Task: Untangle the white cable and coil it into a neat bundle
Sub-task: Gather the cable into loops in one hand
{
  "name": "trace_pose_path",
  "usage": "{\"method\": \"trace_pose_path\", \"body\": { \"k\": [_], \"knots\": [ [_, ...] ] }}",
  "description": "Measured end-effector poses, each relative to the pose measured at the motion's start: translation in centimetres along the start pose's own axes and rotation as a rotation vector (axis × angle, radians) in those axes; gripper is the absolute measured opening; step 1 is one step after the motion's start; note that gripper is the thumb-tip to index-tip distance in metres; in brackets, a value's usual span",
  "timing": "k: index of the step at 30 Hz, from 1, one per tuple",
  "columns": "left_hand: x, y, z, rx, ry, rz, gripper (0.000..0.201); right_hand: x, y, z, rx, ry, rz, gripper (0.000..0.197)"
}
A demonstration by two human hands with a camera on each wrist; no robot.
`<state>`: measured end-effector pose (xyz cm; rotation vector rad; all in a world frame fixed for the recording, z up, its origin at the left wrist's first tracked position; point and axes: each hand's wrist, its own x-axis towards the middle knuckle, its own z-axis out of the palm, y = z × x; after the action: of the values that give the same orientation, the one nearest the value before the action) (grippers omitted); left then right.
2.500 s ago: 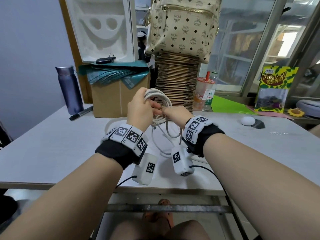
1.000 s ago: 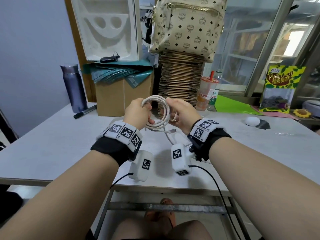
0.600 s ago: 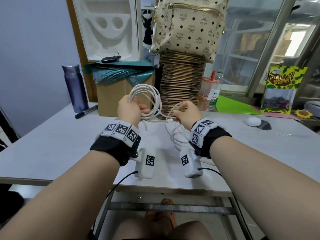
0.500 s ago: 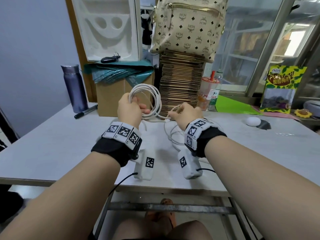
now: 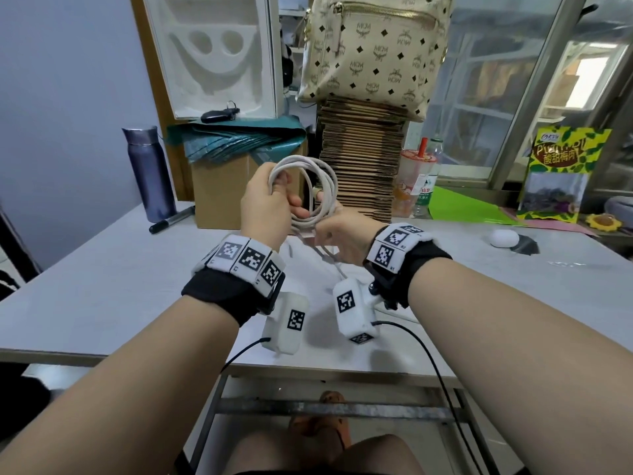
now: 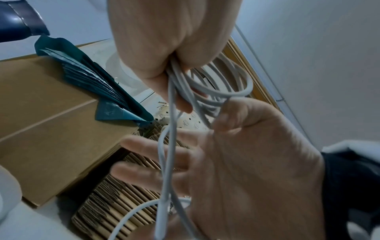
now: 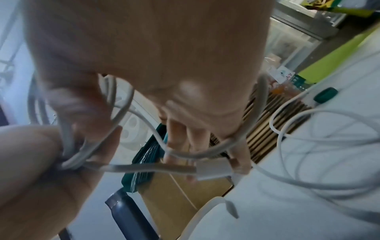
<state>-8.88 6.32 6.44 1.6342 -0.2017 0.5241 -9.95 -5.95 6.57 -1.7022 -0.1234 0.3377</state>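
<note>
Now | left hand (image 5: 263, 204) grips coiled white cable (image 5: 320, 186) | right hand (image 5: 342, 234) pinches its strand

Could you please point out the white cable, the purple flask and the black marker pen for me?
white cable (image 5: 324, 182): head view, on the right side of the held coil.
purple flask (image 5: 149, 173): head view, on the middle of its body.
black marker pen (image 5: 171, 219): head view, on the middle of its barrel.

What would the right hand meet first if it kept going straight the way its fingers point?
Probably the coiled white cable held by the left hand: the right hand points up-left into its lower loops. Depth is unclear; the fingers may already touch it.
</note>
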Motion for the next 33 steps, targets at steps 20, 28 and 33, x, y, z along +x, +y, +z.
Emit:
{"method": "trace_pose_path", "body": {
  "k": [20,28,33],
  "knots": [
    [0.7,0.6,0.2,-0.104,0.177,-0.069,0.031,0.3,0.9,-1.6,0.291,0.156,0.234,0.04],
    [0.5,-0.2,0.6,-0.09,0.194,-0.183,0.03,0.4,-0.1,0.0,0.25,0.0,-0.032,0.032],
    [0.5,-1.4,0.9,0.135,0.094,-0.254,0.021,1.2,0.1,0.0,0.191,0.143,-0.085,0.012]
  ]
}}
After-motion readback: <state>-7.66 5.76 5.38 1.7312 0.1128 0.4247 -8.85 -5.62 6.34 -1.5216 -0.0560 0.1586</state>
